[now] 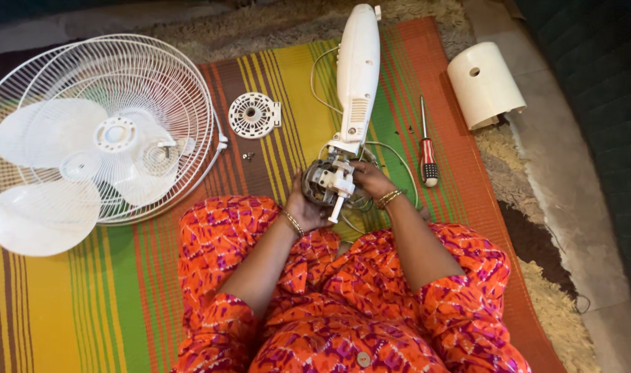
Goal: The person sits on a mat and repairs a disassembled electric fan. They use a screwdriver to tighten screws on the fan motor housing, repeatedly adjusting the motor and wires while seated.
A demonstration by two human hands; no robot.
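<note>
Motor clamped between both hands: left hand cupping underneath, right hand gripping its side. Stem extending straight away. Screwdriver lying nearest right hand.

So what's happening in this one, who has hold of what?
A person seated on a striped mat holds a bare fan motor with both hands: the left hand cups it from the side and the right hand grips it from the other. The motor is joined to the white fan stand. A red-handled screwdriver lies to the right, the fan grilles and blades to the left, a round white plate between, and a white motor cover off the mat.
</note>
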